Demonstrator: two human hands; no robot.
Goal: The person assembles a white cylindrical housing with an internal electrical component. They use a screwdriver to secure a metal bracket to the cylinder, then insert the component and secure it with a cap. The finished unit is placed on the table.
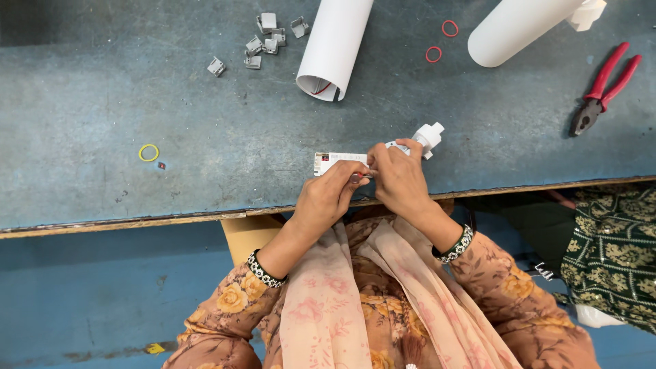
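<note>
At the bench edge (137, 222), both hands (369, 181) pinched on a half-hidden white strip (335, 161) and plastic fitting (428, 137).

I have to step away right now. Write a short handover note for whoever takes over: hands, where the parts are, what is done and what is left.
Left hand: fingertips pinched on the small white circuit strip at the bench edge.
Right hand: gripping the white plastic end fitting, close against the strip.
On the blue-grey bench: two white tubes, one with wires inside; a cluster of grey metal clips; two red rubber bands; one yellow rubber band; red-handled pliers at far right.
Done: strip and fitting brought together in hand.
Left: whether they are joined cannot be seen; both tubes and the clips lie untouched.
</note>
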